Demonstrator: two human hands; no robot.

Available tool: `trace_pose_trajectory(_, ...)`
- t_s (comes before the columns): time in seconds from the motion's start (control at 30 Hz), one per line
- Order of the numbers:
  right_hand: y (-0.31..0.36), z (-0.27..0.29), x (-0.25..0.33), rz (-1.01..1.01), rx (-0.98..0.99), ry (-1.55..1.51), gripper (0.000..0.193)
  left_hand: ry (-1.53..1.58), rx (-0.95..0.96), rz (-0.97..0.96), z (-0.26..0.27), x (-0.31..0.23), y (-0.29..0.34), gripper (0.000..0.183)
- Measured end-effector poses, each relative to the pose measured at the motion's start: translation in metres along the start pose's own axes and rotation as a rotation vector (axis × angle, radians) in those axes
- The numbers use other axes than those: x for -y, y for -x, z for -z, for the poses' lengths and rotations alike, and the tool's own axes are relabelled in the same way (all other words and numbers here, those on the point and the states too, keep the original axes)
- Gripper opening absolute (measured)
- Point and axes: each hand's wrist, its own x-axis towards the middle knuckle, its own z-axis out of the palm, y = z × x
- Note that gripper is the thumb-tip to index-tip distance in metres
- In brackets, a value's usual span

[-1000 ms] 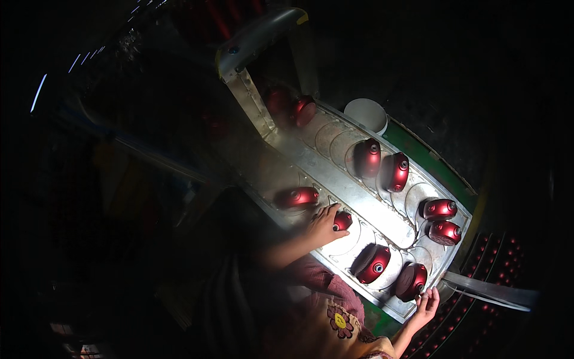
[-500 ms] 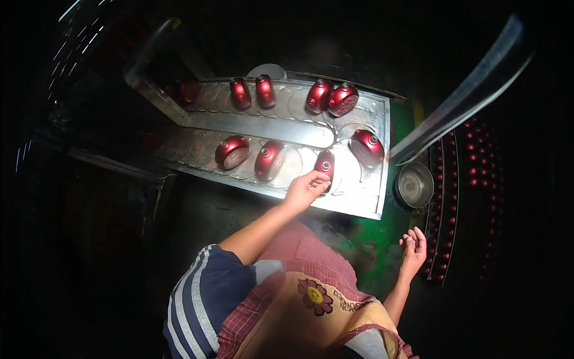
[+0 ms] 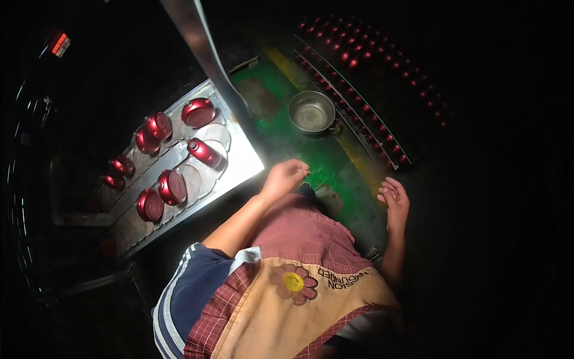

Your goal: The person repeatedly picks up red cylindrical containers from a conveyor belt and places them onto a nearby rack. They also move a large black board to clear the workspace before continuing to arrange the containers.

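Several glossy red, round, flattened flask-like parts with short necks stand on the round plates of a metal conveyor table (image 3: 236,164) at left. The nearest red flask-like part (image 3: 203,152) sits tilted near the table's right end, apart from my hand. My left hand (image 3: 287,178) is past the table's near right corner, over the green floor, its fingers loosely bent and no object visible in them. Farther right, my right hand (image 3: 394,198) is raised with fingers half curled and a little apart, holding nothing that I can see.
A round metal bowl (image 3: 311,112) stands ahead on the green floor (image 3: 281,143). Beyond it, long racks (image 3: 365,113) carry rows of small red shiny pieces. A metal post (image 3: 206,48) rises at the table's far right corner. The surroundings are dark.
My left hand has let go of the red part on the table and moved right, off the table. The view has turned right, so the table now lies at left.
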Motion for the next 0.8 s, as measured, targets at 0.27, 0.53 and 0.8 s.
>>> trace_pose_trajectory(0.27,-0.105,0.17,0.018,-0.091,-0.276,-0.024,0.028,0.002,0.15,0.241,-0.132,-0.049,-0.172,0.015)
trace_pose_trajectory(0.53,-0.305,0.266,-0.031,-0.205,-0.335,-0.017,0.03,-0.003,0.241,0.247,-0.197,-0.091,-0.425,0.021)
trace_pose_trajectory(0.8,-0.429,0.331,-0.063,-0.037,-0.634,0.413,0.053,-0.452,0.386,-0.274,-0.339,-0.134,-0.625,0.033)
